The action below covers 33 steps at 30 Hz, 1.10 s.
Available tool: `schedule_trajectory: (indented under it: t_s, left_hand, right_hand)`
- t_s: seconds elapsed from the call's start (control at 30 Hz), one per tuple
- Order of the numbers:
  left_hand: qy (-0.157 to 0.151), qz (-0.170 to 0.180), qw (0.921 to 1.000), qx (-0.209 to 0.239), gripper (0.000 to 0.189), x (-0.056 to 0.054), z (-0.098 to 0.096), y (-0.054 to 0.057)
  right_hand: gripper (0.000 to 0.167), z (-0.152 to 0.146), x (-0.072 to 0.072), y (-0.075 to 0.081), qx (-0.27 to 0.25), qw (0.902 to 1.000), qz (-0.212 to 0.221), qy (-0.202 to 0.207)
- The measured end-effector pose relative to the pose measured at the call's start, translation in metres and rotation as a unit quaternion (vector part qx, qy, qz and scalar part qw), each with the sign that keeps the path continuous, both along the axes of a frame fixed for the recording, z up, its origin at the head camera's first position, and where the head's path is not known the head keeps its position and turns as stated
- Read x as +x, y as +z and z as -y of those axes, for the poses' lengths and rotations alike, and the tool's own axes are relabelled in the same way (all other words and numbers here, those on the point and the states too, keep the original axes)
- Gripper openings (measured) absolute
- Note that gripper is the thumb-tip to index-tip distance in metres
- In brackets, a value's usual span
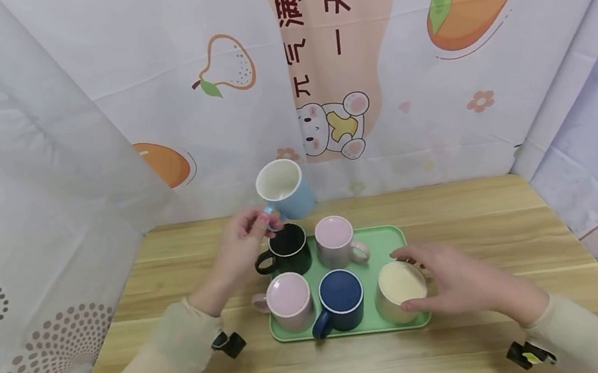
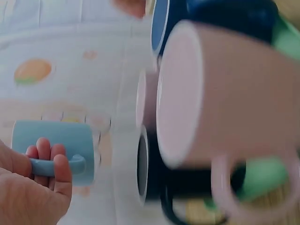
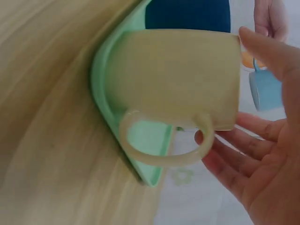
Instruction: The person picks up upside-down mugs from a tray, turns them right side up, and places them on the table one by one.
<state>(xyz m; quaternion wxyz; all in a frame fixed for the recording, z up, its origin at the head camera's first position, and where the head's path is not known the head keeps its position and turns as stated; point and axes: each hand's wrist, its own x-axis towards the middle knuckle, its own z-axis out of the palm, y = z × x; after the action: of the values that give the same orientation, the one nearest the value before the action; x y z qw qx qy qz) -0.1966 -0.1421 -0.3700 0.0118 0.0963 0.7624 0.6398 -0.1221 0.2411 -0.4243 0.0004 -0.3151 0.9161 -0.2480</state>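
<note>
My left hand (image 1: 245, 240) grips the handle of a light blue mug (image 1: 296, 198), lifted above the back left of a green tray (image 1: 394, 233). The left wrist view shows fingers curled through that handle. At the tray's front right corner sits a cream mug (image 1: 395, 295); my right hand (image 1: 454, 276) holds it near the rim, thumb on one side and fingers on the other. Its handle (image 3: 164, 159) shows in the right wrist view, beside the fingers. Directly below the light blue mug stands a black mug (image 1: 290, 253).
Also on the tray are a pink mug (image 1: 334, 243) at the back, another pink mug (image 1: 291, 305) at front left, and a navy mug (image 1: 343, 303) at front middle. The wooden table (image 1: 173, 284) ends at a printed curtain (image 1: 422, 147) behind.
</note>
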Motion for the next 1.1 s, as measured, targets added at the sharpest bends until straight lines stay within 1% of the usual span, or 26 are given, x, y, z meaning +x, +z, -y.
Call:
schedule_trajectory:
  t_s: [0.13,0.27,0.4,0.47,0.63,0.77,0.97,1.1]
  left_hand:
    - [0.018,0.007,0.9998,-0.006,0.026,-0.008,0.034,-0.003]
    - [0.049,0.022,0.9982,-0.026,0.028,-0.014,0.062,-0.01]
    - [0.069,0.033,0.9958,-0.051,0.03,-0.019,0.082,-0.02]
    - [0.074,0.037,0.9952,-0.052,0.031,-0.022,0.087,-0.027]
    - [0.089,0.058,0.9935,-0.041,0.03,-0.034,0.097,-0.048]
    - [0.091,0.081,0.9911,-0.054,0.027,-0.041,0.105,-0.06]
    - [0.095,0.093,0.9862,-0.098,0.024,-0.042,0.111,-0.072]
    - [0.099,0.095,0.9855,-0.099,0.025,-0.04,0.112,-0.077]
  right_hand:
    - [0.079,-0.002,0.002,-0.007,-0.011,0.9994,-0.026,0.02]
    - [0.078,-0.002,0.004,-0.011,-0.014,0.9995,-0.018,0.023]
    - [0.08,0.0,0.005,-0.011,-0.006,0.9999,-0.008,0.013]
    - [0.082,-0.001,0.006,-0.01,-0.002,0.9999,-0.007,0.008]
    - [0.083,-0.003,0.006,-0.006,0.001,0.9999,0.012,0.006]
    - [0.084,-0.002,0.008,-0.001,0.009,0.9998,0.018,0.003]
    - [0.086,0.001,0.01,0.007,0.035,0.9992,0.014,0.013]
    - [0.087,0.002,0.01,0.01,0.033,0.9991,0.024,0.011]
